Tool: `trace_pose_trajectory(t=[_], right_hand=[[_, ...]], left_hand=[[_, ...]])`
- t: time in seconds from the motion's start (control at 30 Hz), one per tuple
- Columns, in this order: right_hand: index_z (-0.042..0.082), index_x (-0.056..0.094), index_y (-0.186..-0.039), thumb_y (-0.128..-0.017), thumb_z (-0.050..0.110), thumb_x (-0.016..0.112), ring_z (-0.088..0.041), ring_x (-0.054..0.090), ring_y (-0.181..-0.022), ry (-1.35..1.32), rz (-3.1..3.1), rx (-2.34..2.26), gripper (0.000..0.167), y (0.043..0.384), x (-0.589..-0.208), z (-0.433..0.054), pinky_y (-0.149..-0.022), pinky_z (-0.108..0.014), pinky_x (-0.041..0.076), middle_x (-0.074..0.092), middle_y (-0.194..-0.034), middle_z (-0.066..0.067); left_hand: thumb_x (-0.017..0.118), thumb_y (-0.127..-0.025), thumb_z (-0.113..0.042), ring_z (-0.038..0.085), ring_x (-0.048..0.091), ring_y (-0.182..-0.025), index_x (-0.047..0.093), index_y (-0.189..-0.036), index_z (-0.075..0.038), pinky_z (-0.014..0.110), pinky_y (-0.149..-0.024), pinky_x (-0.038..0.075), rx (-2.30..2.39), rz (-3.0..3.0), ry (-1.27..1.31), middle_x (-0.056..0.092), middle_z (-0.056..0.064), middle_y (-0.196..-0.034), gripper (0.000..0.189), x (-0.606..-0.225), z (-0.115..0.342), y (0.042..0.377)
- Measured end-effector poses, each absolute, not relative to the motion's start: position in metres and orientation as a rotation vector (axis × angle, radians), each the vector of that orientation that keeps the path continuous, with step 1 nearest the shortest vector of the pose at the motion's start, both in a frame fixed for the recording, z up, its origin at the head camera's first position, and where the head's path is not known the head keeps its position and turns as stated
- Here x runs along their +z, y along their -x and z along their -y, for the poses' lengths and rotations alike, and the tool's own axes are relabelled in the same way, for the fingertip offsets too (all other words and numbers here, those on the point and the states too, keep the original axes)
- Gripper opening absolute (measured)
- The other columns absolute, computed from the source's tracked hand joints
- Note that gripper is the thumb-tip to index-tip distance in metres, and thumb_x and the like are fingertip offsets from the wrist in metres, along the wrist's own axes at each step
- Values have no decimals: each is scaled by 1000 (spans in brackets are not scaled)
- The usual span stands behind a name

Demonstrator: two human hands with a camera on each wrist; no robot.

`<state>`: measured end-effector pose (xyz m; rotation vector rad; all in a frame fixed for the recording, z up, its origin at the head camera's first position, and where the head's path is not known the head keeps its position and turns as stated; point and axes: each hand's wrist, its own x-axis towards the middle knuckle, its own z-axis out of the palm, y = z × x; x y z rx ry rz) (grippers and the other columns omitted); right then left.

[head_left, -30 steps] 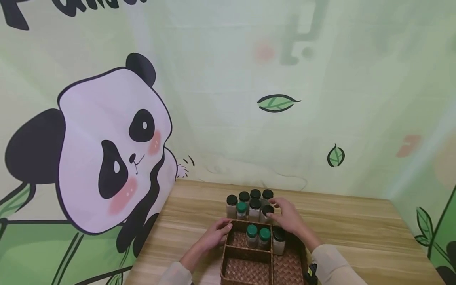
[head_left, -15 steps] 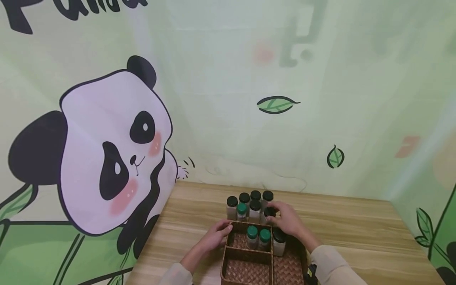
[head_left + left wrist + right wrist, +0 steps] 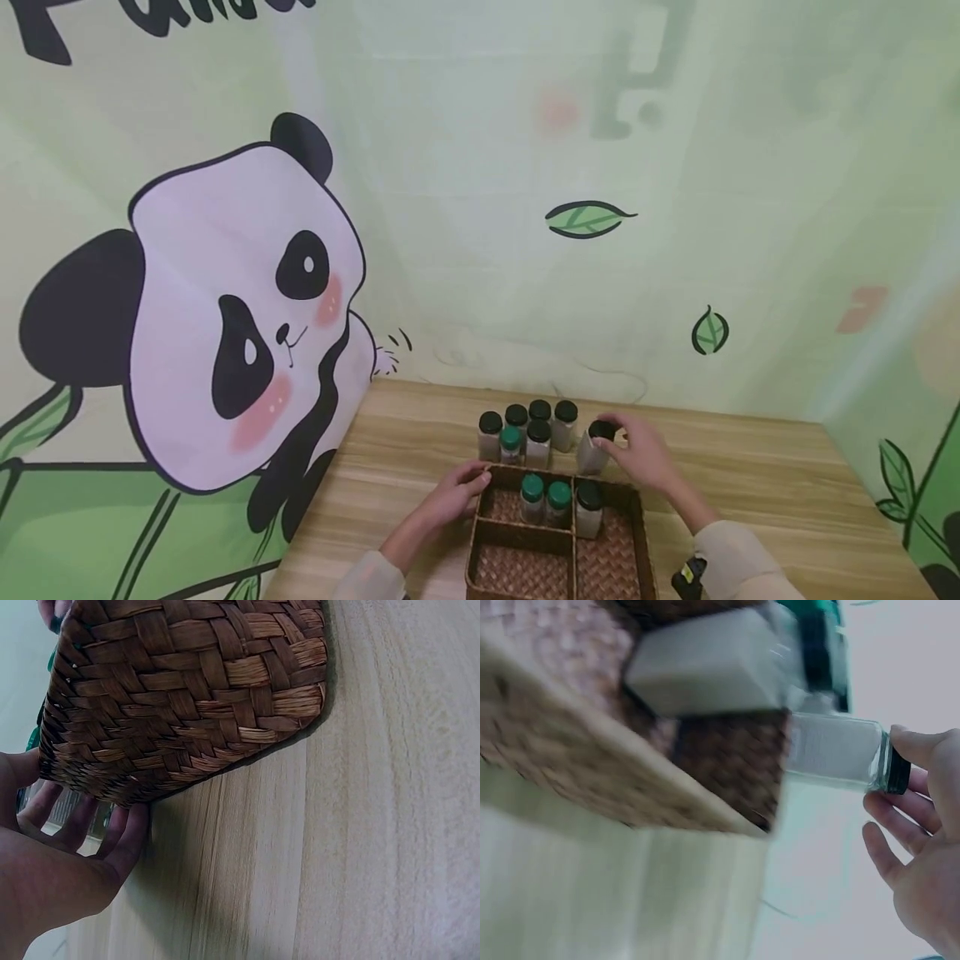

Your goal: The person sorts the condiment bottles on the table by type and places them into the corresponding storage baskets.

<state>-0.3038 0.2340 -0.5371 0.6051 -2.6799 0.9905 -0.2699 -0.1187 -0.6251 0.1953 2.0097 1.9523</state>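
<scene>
A brown woven basket tray (image 3: 525, 573) with compartments stands on the wooden table. At its far left corner, my left hand (image 3: 450, 497) grips the rim, thumb on top and fingers around the outer wall (image 3: 187, 690). My right hand (image 3: 639, 454) pinches a clear square spice jar (image 3: 591, 458) by its black cap, just beyond the tray's far right side; the jar tilts slightly and holds pale contents. Inside the tray, two green-capped jars (image 3: 545, 506) occupy the far left compartment. A black-capped jar (image 3: 588, 515) is in the right compartment, against the divider.
Behind the tray stands a group of several black-capped jars (image 3: 537, 446) with one green-capped jar (image 3: 510, 447) among them. A panda-printed backdrop (image 3: 480, 250) rises at the table's far edge. A dark wrist device (image 3: 688, 577) sits by the right sleeve.
My right hand has taken hold of the black-capped jar at the right of the rear group and drawn it rightward, away from the others. My left hand keeps its place on the tray.
</scene>
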Motion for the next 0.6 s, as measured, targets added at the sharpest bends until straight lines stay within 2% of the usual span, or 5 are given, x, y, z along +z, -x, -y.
trace_pose_trajectory(t=[0.37,0.6], right_hand=[[-4,63,-134,-102,15,73,-39,66,-116,-662,2622,1076,39,286,-479,-261,-93,-59,57,70,-125,-19],[1,64,-136,-102,17,74,-33,68,-116,-762,2584,1046,38,267,-454,-257,-92,-57,59,71,-128,-13]], left_hand=[[58,-111,-31,48,52,-138,52,-148,3,55,-103,55,1938,-2016,-202,53,27,-148,51,-625,119,272],[58,-111,-28,46,55,-135,52,-147,4,53,-100,57,1929,-2021,-218,54,27,-147,49,-625,117,272]])
